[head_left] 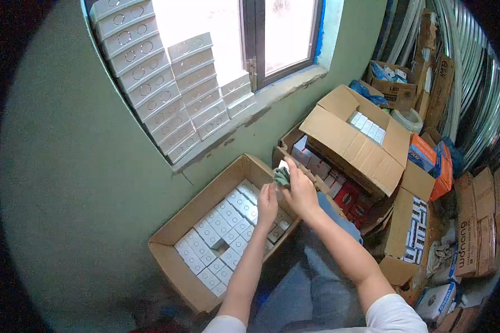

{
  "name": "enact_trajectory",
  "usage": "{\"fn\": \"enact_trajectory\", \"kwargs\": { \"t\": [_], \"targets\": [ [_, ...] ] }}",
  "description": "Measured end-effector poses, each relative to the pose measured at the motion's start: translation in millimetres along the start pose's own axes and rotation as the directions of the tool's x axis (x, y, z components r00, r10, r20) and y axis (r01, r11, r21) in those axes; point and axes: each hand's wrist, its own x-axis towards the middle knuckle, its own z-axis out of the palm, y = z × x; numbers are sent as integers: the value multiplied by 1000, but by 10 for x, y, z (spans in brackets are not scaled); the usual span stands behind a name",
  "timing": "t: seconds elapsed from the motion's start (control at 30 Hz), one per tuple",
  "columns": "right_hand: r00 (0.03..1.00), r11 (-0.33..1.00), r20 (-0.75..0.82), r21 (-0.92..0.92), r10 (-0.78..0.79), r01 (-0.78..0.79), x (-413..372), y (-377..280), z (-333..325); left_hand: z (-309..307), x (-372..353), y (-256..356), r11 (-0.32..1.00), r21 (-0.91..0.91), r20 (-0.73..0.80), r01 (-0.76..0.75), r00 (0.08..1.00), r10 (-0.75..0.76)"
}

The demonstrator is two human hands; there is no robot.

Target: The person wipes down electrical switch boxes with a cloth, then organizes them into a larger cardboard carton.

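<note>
My right hand (300,191) is closed round a crumpled dark green cloth (282,176), and a small white piece shows above it. Close beside it, my left hand (268,204) has its fingers pinched together near the cloth's lower end; what they hold, if anything, is hidden. Both hands are over the right end of an open cardboard carton (166,236). Inside it, rows of small white boxes with round marks (205,230) are packed, with a gap in one row.
White boxes with round knockouts (150,83) stand stacked on the windowsill (278,97). To the right are an open carton (344,139) with white boxes, another carton (391,270) of small packages, orange boxes (443,169) and coiled conduit (472,72).
</note>
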Motion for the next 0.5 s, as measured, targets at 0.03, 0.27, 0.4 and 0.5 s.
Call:
{"fn": "enact_trajectory", "kwargs": {
  "t": [0.03,0.27,0.4,0.5],
  "targets": [
    [999,1000,43,4,20,-20,12,-43,-51,0,-6,32,1000,14,-1,10,1000,-10],
    [990,980,-47,-154,-131,123,-36,-33,1,63,-43,-22,998,-62,-69,28,997,-32],
    [995,970,2,-222,-101,99,-35,80,32,72,-64,-1,993,-97,-53,74,995,-79],
    [993,967,46,-229,-106,114,-24,167,0,88,-74,-50,980,-155,-66,128,988,-140]
  ]
}}
